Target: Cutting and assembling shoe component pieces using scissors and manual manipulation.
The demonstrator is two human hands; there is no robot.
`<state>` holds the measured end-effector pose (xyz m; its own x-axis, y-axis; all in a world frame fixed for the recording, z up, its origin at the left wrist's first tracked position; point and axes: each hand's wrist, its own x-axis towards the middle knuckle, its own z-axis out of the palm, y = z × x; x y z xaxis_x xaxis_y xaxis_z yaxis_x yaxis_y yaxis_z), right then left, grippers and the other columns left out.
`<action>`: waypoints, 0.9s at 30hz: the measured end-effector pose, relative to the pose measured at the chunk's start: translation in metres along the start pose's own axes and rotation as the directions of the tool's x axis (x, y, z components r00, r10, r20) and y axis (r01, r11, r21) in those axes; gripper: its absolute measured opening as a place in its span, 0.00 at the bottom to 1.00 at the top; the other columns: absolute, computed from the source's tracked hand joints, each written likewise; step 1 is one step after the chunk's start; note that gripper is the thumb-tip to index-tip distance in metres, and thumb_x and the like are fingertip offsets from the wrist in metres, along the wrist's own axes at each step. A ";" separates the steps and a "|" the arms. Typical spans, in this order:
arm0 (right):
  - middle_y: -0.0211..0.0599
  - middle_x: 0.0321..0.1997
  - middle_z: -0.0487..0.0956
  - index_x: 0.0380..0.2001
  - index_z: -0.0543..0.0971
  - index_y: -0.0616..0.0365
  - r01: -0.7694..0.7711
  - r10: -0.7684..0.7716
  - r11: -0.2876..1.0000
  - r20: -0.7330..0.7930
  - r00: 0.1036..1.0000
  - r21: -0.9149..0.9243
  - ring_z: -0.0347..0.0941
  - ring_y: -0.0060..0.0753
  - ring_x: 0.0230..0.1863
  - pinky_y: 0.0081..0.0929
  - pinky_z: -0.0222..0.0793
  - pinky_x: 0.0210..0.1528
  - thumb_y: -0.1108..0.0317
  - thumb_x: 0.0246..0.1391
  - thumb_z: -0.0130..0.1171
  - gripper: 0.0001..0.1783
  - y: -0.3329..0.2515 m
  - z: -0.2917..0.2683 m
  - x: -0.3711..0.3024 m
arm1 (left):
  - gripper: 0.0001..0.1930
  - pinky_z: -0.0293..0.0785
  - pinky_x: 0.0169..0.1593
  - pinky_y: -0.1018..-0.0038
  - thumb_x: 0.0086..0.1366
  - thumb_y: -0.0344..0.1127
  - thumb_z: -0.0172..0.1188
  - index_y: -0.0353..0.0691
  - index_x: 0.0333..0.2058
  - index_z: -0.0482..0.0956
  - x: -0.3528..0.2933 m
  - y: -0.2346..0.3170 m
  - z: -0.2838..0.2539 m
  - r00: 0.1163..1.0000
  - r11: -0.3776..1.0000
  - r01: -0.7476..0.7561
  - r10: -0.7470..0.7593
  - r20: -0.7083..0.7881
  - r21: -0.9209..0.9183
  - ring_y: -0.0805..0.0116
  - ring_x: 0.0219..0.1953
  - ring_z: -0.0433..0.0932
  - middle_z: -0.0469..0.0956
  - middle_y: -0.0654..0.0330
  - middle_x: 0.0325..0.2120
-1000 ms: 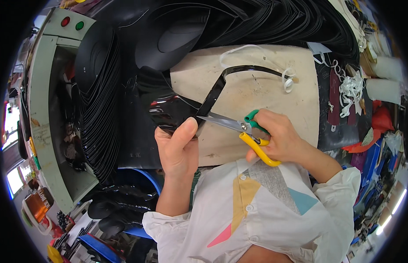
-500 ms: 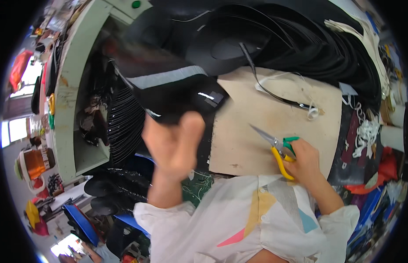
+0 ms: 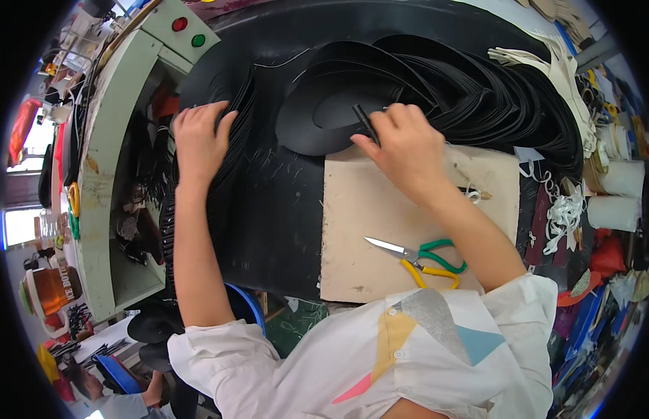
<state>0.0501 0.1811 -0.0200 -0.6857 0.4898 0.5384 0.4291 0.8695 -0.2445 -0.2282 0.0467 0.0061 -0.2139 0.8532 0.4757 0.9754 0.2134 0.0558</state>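
My left hand [image 3: 200, 143] is at the left stack of black curved sheet pieces [image 3: 242, 112]. Its fingers bend over the stack's edge with the thumb apart, and I see nothing held in it. My right hand [image 3: 412, 150] reaches over the far edge of a beige board [image 3: 345, 216], beside a large fanned pile of black curved pieces [image 3: 331, 133]. Between its thumb and fingers is a slim black rod-like strip [image 3: 364, 122], whose other part is hidden behind the hand. Scissors [image 3: 408, 255] with one green and one yellow handle lie on the board, blades apart from both hands.
A pale green metal cabinet [image 3: 105, 153] with red and green buttons bounds the left side. White strips [image 3: 565, 216] and dark red pieces lie right of the board. Off-white straps [image 3: 562, 84] hang over the far right pile. A blue bin rim [image 3: 251, 304] shows near my left elbow.
The scissors have left my right hand and lie on the board. That hand has moved far onto the black strip. The glossy black piece is gone from near my left hand, which has moved left and farther away.
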 end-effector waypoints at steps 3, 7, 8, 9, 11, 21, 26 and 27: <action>0.33 0.28 0.74 0.26 0.76 0.59 -0.022 0.031 0.972 -0.034 0.999 0.235 0.74 0.27 0.29 0.23 0.70 0.28 0.74 0.45 0.62 0.05 0.005 0.014 -0.001 | 0.08 0.72 0.40 0.71 0.55 0.35 0.63 0.37 0.32 0.81 0.023 0.061 0.010 0.993 0.896 0.083 -0.111 -0.040 -0.436 0.59 0.35 0.78 0.80 0.54 0.30; 0.37 0.30 0.77 0.25 0.71 0.61 -0.384 0.397 0.058 0.331 0.856 0.922 0.76 0.21 0.30 0.16 0.70 0.29 0.81 0.48 0.57 0.06 0.006 -0.041 -0.016 | 0.13 0.69 0.32 0.80 0.60 0.39 0.59 0.32 0.34 0.81 0.045 0.133 0.040 0.894 0.614 0.440 -0.232 0.384 -0.655 0.81 0.26 0.73 0.80 0.60 0.22; 0.37 0.30 0.77 0.24 0.70 0.61 -0.406 0.367 -0.034 0.389 0.845 0.913 0.75 0.20 0.29 0.16 0.70 0.29 0.82 0.47 0.58 0.08 0.015 -0.063 -0.018 | 0.16 0.67 0.29 0.79 0.59 0.42 0.60 0.32 0.33 0.81 0.048 0.146 0.055 0.898 0.578 0.430 -0.192 0.396 -0.694 0.80 0.24 0.70 0.77 0.61 0.19; 0.38 0.30 0.77 0.23 0.69 0.60 -0.374 0.364 -0.009 0.352 0.863 0.927 0.74 0.20 0.29 0.16 0.70 0.30 0.83 0.45 0.59 0.10 0.019 -0.081 -0.018 | 0.17 0.64 0.27 0.78 0.58 0.43 0.61 0.31 0.34 0.80 0.049 0.159 0.067 0.928 0.560 0.366 -0.161 0.335 -0.743 0.79 0.22 0.67 0.73 0.61 0.17; 0.37 0.29 0.77 0.24 0.70 0.60 -0.288 0.373 0.095 0.234 0.898 0.953 0.72 0.20 0.29 0.17 0.70 0.33 0.84 0.42 0.60 0.11 0.025 -0.108 -0.019 | 0.15 0.63 0.27 0.78 0.57 0.41 0.61 0.31 0.33 0.79 0.054 0.172 0.087 0.927 0.632 0.360 -0.158 0.341 -0.686 0.78 0.21 0.66 0.70 0.61 0.16; 0.33 0.34 0.76 0.33 0.77 0.64 -0.454 0.220 0.370 0.398 0.891 0.811 0.72 0.21 0.36 0.18 0.69 0.39 0.77 0.43 0.65 0.11 0.055 -0.139 -0.045 | 0.09 0.56 0.26 0.84 0.59 0.30 0.60 0.31 0.24 0.74 -0.030 0.202 0.012 0.782 0.073 0.579 -0.330 0.529 -0.812 0.86 0.23 0.60 0.67 0.72 0.18; 0.35 0.35 0.76 0.36 0.77 0.65 -0.660 0.222 -0.072 0.658 0.720 0.747 0.71 0.21 0.38 0.19 0.69 0.42 0.74 0.42 0.67 0.15 0.024 -0.098 -0.052 | 0.07 0.59 0.31 0.87 0.62 0.30 0.58 0.32 0.29 0.76 -0.060 0.213 -0.003 0.710 -0.219 0.587 -0.323 0.625 -0.780 0.87 0.27 0.65 0.73 0.70 0.24; 0.36 0.36 0.76 0.36 0.76 0.65 -0.689 0.194 -0.067 0.686 0.701 0.722 0.72 0.21 0.38 0.19 0.69 0.42 0.73 0.43 0.67 0.15 0.022 -0.098 -0.051 | 0.06 0.59 0.31 0.87 0.62 0.30 0.58 0.31 0.30 0.77 -0.062 0.213 -0.006 0.703 -0.247 0.584 -0.324 0.633 -0.774 0.87 0.27 0.65 0.74 0.70 0.24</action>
<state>0.1523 0.1689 0.0260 -0.8011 0.5552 -0.2236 0.0189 -0.3498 -0.9366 -0.0068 0.0361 -0.0061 -0.5002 0.8321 -0.2396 -0.3236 0.0770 0.9430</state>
